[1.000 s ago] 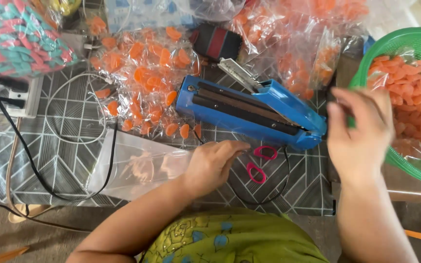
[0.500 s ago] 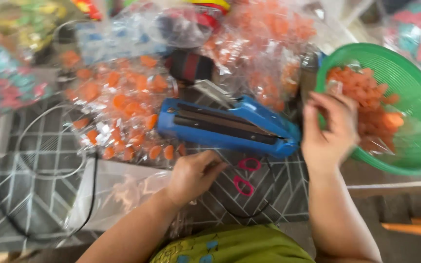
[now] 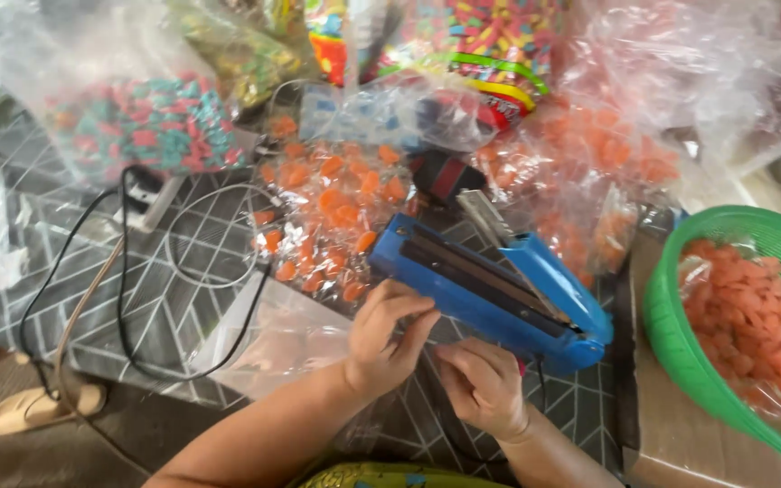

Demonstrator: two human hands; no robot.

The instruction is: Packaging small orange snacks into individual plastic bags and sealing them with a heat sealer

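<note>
My left hand (image 3: 389, 342) and my right hand (image 3: 483, 387) meet fingertip to fingertip just in front of the blue heat sealer (image 3: 499, 291). A clear plastic bag (image 3: 268, 342) lies flat on the patterned table cover under my left wrist. My left fingers pinch at its right end. My right hand's fingers are curled inward next to them, and what they hold is hidden. The sealer's arm is down, with a black strip along its top.
A green basket (image 3: 671, 334) with orange pieces in plastic stands at the right. Sealed bags of orange sweets (image 3: 336, 212) lie behind the sealer, and a bag of teal and red sweets (image 3: 151, 126) sits at the back left. A white power strip (image 3: 151, 199) and black cables (image 3: 124, 298) cross the left side.
My right hand has come back from the green basket to the front of the sealer, beside my left hand. The view has shifted left and tilted.
</note>
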